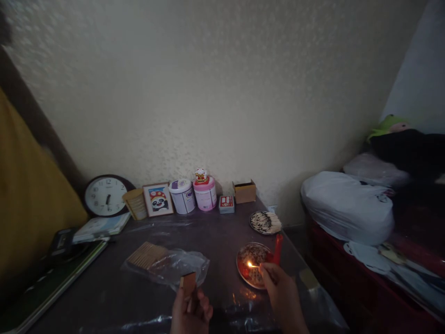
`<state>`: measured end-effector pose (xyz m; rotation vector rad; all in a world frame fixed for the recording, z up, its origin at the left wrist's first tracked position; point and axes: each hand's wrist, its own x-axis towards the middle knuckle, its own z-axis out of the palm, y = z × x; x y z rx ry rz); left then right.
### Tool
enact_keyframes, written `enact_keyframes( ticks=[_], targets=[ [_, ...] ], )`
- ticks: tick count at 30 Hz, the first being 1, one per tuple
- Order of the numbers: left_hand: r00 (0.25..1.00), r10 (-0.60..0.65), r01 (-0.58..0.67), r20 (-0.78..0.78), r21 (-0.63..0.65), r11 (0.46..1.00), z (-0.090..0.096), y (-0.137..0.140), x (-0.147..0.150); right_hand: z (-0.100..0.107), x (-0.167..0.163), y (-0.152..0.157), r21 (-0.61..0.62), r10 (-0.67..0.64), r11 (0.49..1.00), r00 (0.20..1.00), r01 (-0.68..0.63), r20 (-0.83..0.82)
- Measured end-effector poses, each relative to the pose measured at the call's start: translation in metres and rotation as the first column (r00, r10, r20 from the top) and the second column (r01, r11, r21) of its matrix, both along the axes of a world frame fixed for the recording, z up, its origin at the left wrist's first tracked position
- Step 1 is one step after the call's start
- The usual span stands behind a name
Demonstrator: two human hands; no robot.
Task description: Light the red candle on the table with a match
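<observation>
Head view shows the right hand point(282, 288), nearer to the round plate point(244, 282), pinching a burning match point(255, 266) over it, long axis pointing left; the left hand point(191, 310), farther left, grasps a small box point(188, 284).

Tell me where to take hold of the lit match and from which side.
Pinch the lit match near its right end, coming from the right. The thin stick lies nearly level with its flame at the left tip, so that end likely keeps the grip farthest from the heat.
</observation>
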<state>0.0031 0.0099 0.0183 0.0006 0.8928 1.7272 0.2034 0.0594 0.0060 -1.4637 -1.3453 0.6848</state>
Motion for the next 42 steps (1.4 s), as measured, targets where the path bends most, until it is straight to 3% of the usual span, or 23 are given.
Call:
enact_keyframes(
  ticks=[5, 8, 20, 31, 42],
  targets=[
    [0.999, -0.034, 0.035, 0.024, -0.045, 0.998, -0.002, 0.001, -0.003, -0.001, 0.001, 0.001, 0.027, -0.033, 0.999, 0.998, 0.032, 0.048],
    [0.999, -0.013, 0.013, 0.046, 0.001, 1.000, -0.003, 0.001, -0.002, -0.003, 0.001, 0.001, 0.043, -0.052, 0.998, 0.996, 0.049, 0.079],
    [0.999, 0.002, -0.004, 0.046, 0.049, 0.999, -0.001, -0.003, 0.003, -0.007, 0.000, 0.001, 0.017, 0.035, 0.999, 0.996, -0.036, 0.087],
    [0.999, -0.015, 0.014, 0.037, 0.023, 1.000, 0.001, -0.002, 0.003, -0.002, -0.002, 0.001, -0.001, 0.022, 1.000, 0.998, -0.022, 0.061],
    [0.998, -0.022, 0.020, 0.064, 0.022, 1.000, 0.003, -0.003, 0.003, -0.013, -0.003, 0.009, 0.006, -0.004, 1.000, 0.987, 0.003, 0.160]
  ],
)
